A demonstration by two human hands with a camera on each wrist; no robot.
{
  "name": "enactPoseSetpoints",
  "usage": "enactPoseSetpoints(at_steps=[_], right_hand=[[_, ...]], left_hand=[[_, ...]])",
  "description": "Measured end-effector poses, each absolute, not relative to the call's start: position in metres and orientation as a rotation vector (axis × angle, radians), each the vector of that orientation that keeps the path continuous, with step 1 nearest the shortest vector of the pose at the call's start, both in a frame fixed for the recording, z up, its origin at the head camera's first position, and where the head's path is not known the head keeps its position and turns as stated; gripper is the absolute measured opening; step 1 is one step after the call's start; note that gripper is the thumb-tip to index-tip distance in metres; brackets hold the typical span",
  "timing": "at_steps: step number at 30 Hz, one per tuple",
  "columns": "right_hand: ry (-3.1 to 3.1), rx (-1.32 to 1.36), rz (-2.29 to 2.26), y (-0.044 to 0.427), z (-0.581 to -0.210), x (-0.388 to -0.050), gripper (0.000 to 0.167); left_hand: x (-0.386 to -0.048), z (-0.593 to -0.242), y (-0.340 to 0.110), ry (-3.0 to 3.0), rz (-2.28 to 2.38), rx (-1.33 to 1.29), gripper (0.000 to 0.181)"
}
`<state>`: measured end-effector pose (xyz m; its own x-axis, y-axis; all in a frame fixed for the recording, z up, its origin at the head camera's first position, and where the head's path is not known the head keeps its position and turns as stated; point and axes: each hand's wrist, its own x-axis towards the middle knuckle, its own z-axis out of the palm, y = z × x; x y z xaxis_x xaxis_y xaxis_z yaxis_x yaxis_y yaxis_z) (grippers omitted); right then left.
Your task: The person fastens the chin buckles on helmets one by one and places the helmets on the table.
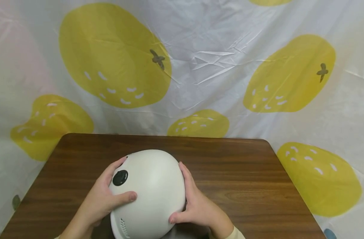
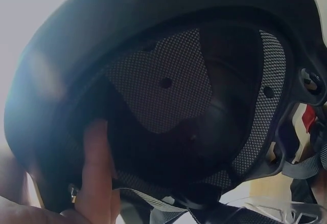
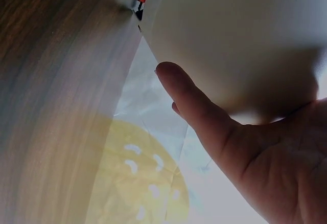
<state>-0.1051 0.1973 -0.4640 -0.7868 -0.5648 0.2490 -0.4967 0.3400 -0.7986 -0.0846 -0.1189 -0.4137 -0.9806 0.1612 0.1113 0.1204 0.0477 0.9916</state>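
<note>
A white helmet point(image 1: 152, 189) with a round black vent point(image 1: 120, 178) on its shell is held between both hands over the table's near part. My left hand point(image 1: 105, 196) grips it at the left, its thumb across the outer shell. In the left wrist view, fingers point(image 2: 97, 168) reach inside the helmet's dark hollow, beside a grey mesh pad point(image 2: 168, 88). My right hand point(image 1: 198, 202) holds the right side of the dome, thumb low and fingers higher up. The right wrist view shows a digit point(image 3: 189, 96) lying along the shell.
A dark brown wooden table point(image 1: 244, 179) lies under the helmet. Behind and around it hangs a white cloth point(image 1: 200, 76) printed with yellow fruit. Grey straps point(image 2: 306, 166) and a red buckle part point(image 2: 309, 118) hang at the helmet's edge.
</note>
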Motion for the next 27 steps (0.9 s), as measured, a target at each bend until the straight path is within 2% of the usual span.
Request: enactPoseSetpoints(at_steps=[9,18,27], right_hand=[[2.487,-0.991,-1.481,0.1967,-0.4641,-0.1063,0.145],[2.461,-0.998,-1.505,0.1968,-0.4636,-0.1075,0.144],[2.455,-0.99,-1.516,0.1962,-0.4633,-0.108,0.142]], left_hand=[[-0.0865,-0.413,-0.1203,2.233,2.136,0.329,0.099],[-0.0867,-0.4137,-0.1199,2.157,2.173,0.222,0.125],[-0.0889,-0.4153,-0.1178,2.113,2.225,0.246,0.114]])
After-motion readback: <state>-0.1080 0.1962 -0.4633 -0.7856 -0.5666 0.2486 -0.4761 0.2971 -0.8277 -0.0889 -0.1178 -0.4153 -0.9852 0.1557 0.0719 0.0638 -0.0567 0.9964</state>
